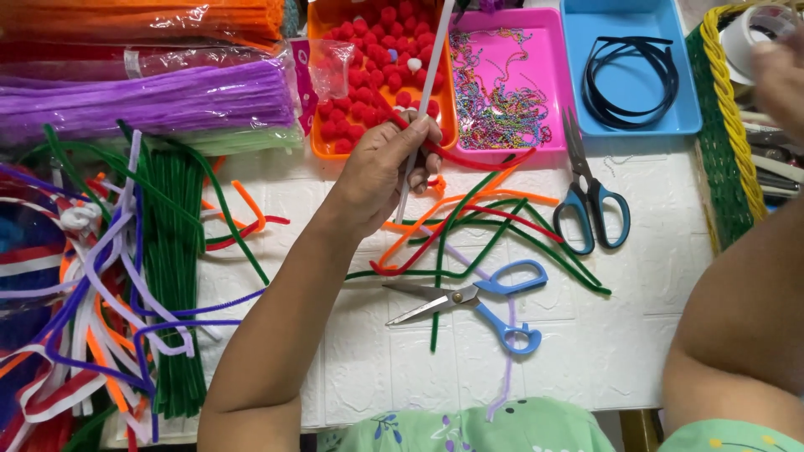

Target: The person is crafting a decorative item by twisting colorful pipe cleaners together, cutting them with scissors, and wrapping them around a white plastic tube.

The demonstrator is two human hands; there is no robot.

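Gripping a white pipe cleaner point(425, 92), left hand point(387, 172) beside orange tray point(316, 144) edge; right hand point(780, 79) blurred, grip unclear.

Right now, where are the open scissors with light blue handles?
In the head view, the light blue scissors lie open on the white table, centre-front, just below the tangle of pipe cleaners and right of the left hand.

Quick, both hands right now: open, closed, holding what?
Left hand: closed around a white pipe cleaner and a red pipe cleaner.
Right hand: blurred at the frame edge beside a roll of tape; grip cannot be told.
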